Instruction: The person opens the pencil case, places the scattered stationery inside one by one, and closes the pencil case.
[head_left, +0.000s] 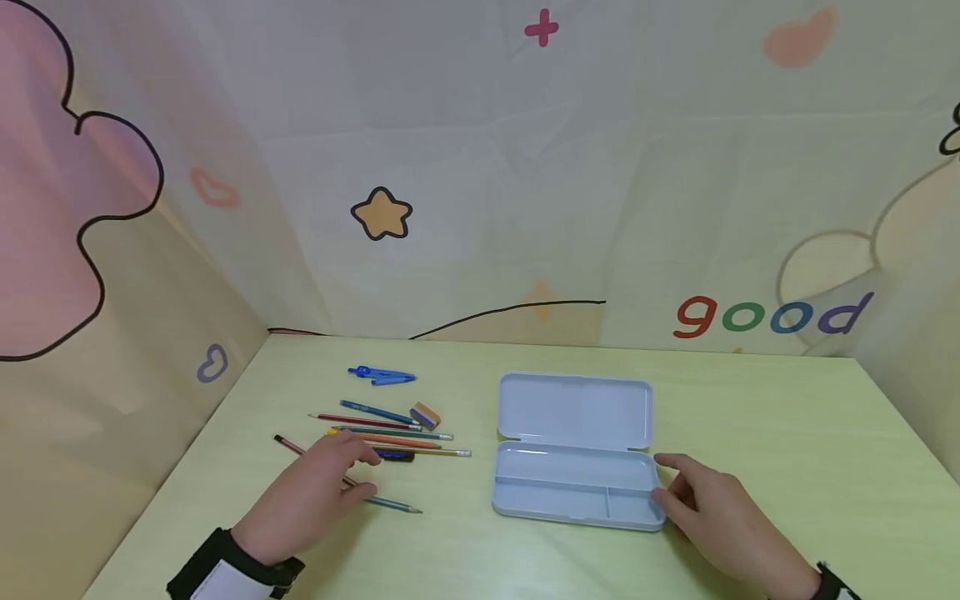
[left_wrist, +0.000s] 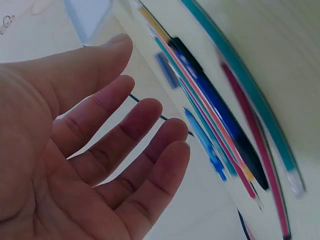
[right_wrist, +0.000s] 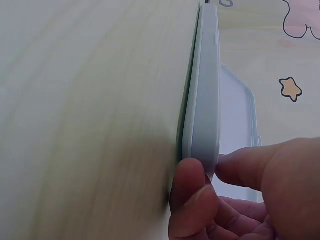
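Observation:
My left hand (head_left: 322, 475) hovers over loose pencils, its fingers apart and loosely bent, with nothing in its grasp. Below it lie a teal pencil (head_left: 393, 504) and a red pencil (left_wrist: 250, 107) with a dark end. Just beyond are several more pencils and a dark blue pen (left_wrist: 212, 100). A light blue pencil case (head_left: 551, 502) lies with its lid (head_left: 576, 410) folded back, showing a tray split into compartments. At the case's right end, my right hand (head_left: 712, 508) pinches the edge between thumb and fingers, seen closely in the right wrist view.
Behind the pencils are an eraser (head_left: 426, 416) in a sleeve and a blue compass (head_left: 381, 375). The pale wooden table (head_left: 787, 417) meets a printed cloth backdrop (head_left: 480, 167) at its far edge and left side.

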